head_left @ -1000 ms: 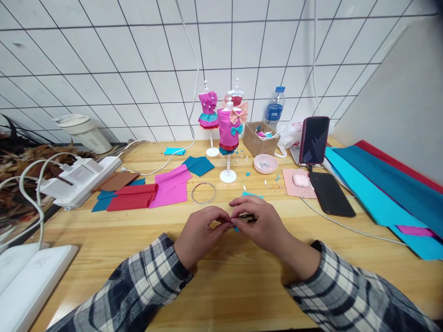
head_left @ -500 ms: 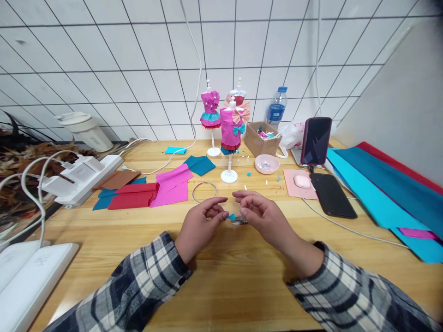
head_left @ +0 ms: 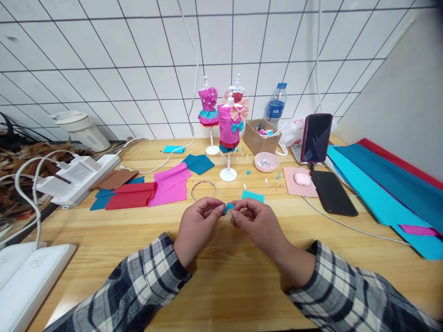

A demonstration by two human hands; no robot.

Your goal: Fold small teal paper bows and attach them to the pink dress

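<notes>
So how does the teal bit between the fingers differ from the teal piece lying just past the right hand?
The teal scrap is tiny and bunched; the teal piece is larger and flat. The teal scrap is pinched between the left hand and the right hand; the teal piece lies untouched on the table. Both are teal.

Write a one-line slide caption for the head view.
Left hand and right hand pinch a tiny teal scrap between them over the wooden table, dressed mini mannequins standing behind.
</notes>
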